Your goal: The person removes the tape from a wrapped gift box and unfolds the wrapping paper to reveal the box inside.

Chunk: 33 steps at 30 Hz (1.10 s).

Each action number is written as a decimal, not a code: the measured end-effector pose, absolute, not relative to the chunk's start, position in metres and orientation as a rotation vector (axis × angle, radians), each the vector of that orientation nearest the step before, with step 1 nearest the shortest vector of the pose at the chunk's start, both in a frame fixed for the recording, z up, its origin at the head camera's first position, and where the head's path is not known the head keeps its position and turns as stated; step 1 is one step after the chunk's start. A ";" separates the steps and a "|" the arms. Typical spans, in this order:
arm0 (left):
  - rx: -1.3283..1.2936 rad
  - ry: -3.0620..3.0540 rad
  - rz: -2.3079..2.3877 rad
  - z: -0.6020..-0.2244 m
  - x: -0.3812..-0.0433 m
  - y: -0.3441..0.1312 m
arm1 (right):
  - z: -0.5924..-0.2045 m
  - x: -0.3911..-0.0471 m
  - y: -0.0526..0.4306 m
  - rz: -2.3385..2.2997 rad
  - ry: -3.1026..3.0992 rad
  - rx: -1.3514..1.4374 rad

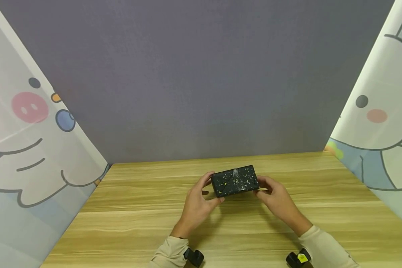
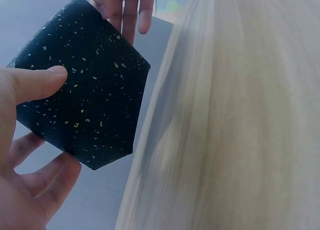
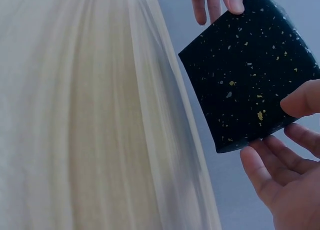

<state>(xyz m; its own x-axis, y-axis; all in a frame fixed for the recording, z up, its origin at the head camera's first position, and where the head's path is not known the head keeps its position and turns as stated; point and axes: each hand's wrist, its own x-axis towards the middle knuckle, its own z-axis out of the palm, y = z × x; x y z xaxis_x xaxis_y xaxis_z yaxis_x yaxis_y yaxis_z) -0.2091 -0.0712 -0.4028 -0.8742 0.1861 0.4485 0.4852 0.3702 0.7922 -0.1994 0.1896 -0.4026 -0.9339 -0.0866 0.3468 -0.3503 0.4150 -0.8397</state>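
A black wrapped box (image 1: 235, 181), flecked with white and gold specks, is held up over the wooden table between both hands. Clear tape crosses its upper face. My left hand (image 1: 198, 203) grips the left end, its thumb (image 2: 42, 83) on the near side and its fingers round the end. At the right end my right hand (image 1: 277, 197) grips the box, thumb (image 3: 302, 99) on the near side and fingers at the end and underneath. In both wrist views the speckled near side shows, tilted, with the opposite hand's fingers at the far end.
The wood-grain table (image 1: 137, 208) runs back to a plain grey panel (image 1: 201, 82). Side panels with cartoon animals stand at left (image 1: 30, 149) and right (image 1: 378, 123). A dark band with a small device (image 1: 194, 257) sits on each sleeved wrist.
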 end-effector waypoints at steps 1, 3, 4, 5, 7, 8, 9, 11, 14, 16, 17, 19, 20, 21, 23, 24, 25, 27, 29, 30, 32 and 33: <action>-0.594 -2.352 -1.501 -0.403 -0.209 -0.071 | -0.402 -0.199 0.190 1.518 -2.426 0.381; -0.595 -2.354 -1.483 -0.403 -0.209 -0.071 | -0.402 -0.199 0.191 1.540 -2.422 0.378; -0.595 -2.355 -1.476 -0.403 -0.209 -0.071 | -0.402 -0.199 0.191 1.563 -2.418 0.374; -0.595 -2.360 -1.462 -0.403 -0.209 -0.071 | -0.401 -0.199 0.192 1.587 -2.413 0.364; -0.598 -2.369 -1.425 -0.403 -0.209 -0.071 | -0.401 -0.199 0.193 1.641 -2.396 0.338; -0.598 -2.375 -1.401 -0.403 -0.208 -0.071 | -0.401 -0.199 0.193 1.678 -2.381 0.329; -0.598 -2.380 -1.376 -0.403 -0.208 -0.071 | -0.400 -0.199 0.193 1.711 -2.366 0.325; -0.603 -2.388 -1.324 -0.404 -0.207 -0.071 | -0.400 -0.199 0.194 1.757 -2.341 0.319; -0.629 -2.384 -1.262 -0.405 -0.206 -0.071 | -0.399 -0.199 0.193 1.790 -2.320 0.320; -0.659 -2.377 -1.216 -0.406 -0.206 -0.071 | -0.398 -0.198 0.193 1.728 -2.358 0.297; -0.673 -2.376 -1.190 -0.406 -0.205 -0.071 | -0.398 -0.197 0.193 1.694 -2.378 0.283; -0.696 -2.376 -1.140 -0.406 -0.205 -0.071 | -0.399 -0.197 0.192 1.605 -2.421 0.260; -0.704 -2.377 -1.117 -0.406 -0.205 -0.071 | -0.399 -0.196 0.192 1.555 -2.439 0.252; -0.706 -2.382 -1.101 -0.406 -0.205 -0.071 | -0.399 -0.196 0.192 1.518 -2.449 0.246; -0.708 -2.395 -1.085 -0.406 -0.205 -0.071 | -0.400 -0.195 0.191 1.484 -2.442 0.249; -0.712 -2.399 -1.090 -0.406 -0.204 -0.071 | -0.401 -0.195 0.191 1.473 -2.439 0.251; -0.719 -2.408 -1.099 -0.406 -0.204 -0.071 | -0.401 -0.194 0.191 1.472 -2.432 0.248; -0.730 -2.437 -1.134 -0.405 -0.203 -0.070 | -0.402 -0.193 0.190 1.488 -2.419 0.252; -0.748 -2.464 -1.193 -0.405 -0.202 -0.070 | -0.403 -0.193 0.190 1.517 -2.409 0.261; -0.753 -2.477 -1.233 -0.405 -0.201 -0.070 | -0.404 -0.193 0.190 1.535 -2.402 0.271; -0.755 -2.494 -1.312 -0.405 -0.200 -0.071 | -0.405 -0.193 0.190 1.554 -2.396 0.298; -0.755 -2.494 -1.342 -0.405 -0.200 -0.071 | -0.405 -0.193 0.190 1.567 -2.392 0.317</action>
<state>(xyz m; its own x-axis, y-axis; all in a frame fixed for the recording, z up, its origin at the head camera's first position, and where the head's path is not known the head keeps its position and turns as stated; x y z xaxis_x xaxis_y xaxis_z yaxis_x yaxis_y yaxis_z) -0.2001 -0.0710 -0.4050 -0.8465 0.3378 0.4114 0.5294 0.4541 0.7166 -0.1931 0.1904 -0.4051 -0.9414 -0.0375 0.3351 -0.3221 0.3936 -0.8610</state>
